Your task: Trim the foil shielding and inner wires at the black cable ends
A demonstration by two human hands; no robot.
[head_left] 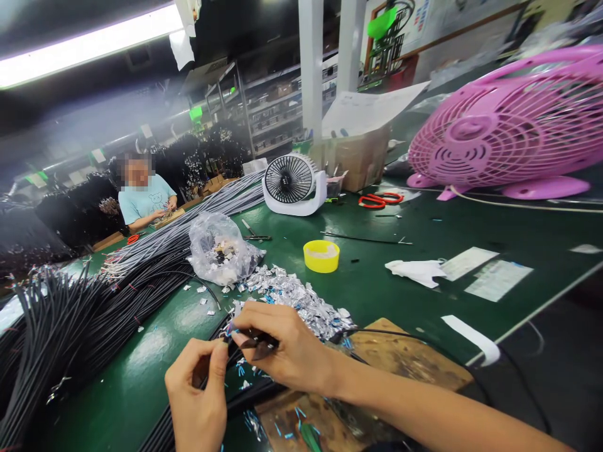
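Green tabletop; right hand, forearm slanted, grips dark tool; left hand, upright, pinches cable end.

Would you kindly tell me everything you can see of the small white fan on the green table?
The small white fan looks plastic: a round head with a dark, radially ribbed grille, held in a U-shaped white cradle. It stands upright on the green table, grille facing the camera. Grey cables lie beside it; whether they touch it, or it is running, cannot be told.
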